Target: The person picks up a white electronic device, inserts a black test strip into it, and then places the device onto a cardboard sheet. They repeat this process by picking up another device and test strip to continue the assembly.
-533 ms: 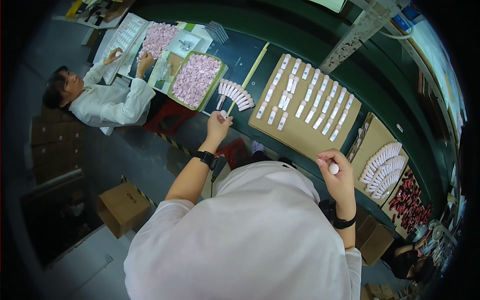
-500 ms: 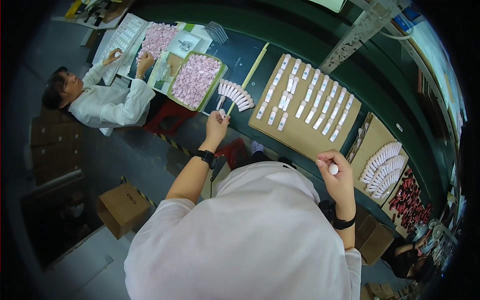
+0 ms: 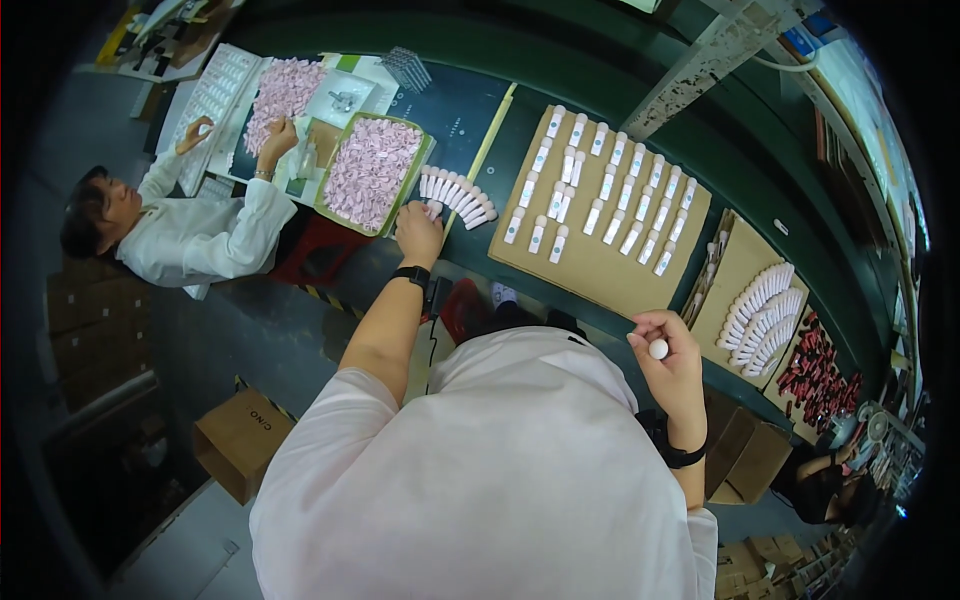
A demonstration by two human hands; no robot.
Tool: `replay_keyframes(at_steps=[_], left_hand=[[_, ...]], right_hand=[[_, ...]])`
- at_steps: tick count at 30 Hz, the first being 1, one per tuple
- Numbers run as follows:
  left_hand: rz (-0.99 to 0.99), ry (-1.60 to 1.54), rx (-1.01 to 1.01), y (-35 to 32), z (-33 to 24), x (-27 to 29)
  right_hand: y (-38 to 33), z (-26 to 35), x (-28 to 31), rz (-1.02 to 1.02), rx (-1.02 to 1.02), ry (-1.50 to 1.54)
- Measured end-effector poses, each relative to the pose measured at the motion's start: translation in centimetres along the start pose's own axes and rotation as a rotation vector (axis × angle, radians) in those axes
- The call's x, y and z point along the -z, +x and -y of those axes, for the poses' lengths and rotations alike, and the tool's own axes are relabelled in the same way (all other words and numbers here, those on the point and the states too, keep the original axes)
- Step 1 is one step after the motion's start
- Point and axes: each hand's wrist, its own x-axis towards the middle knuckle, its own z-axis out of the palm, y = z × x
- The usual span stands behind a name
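White-bodied tube with rounded pale cap: several lie side by side in a small fan at upper centre of frame, caps away from the wearer; spreading them that way probably leaves each one free to be picked singly. Left hand is at the left end of this fan, fingers curled in; a pale round end shows at the fingertips, but whether it is gripped or merely touched cannot be told. Right hand, right of centre, is closed loosely around a white round-ended piece, its end poking out past the curled fingers; most of it is hidden. Holding it in the palm would presumably leave thumb and index freer. Just right of the fan, a cardboard sheet carries labelled tubes in spaced rows, labels up, perhaps so each face can be seen; a few sit close together. Left of the fan, a green-rimmed tray contains a heap of small pink pieces, its walls likely keeping them from scattering. Lower right of the sheet: larger nested fans of tubes, then loose red-and-black pieces. Upper left, a co-worker in white sits with both hands raised over the bench.
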Motion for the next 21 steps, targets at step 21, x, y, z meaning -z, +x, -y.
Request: replay_keyframes(at_steps=[21], left_hand=[[-0.011,-0.366,-0.122,0.3,-4.2,3.9]], right_hand=[[1.5,4.1,0.8,-0.139,0.38,-0.049]])
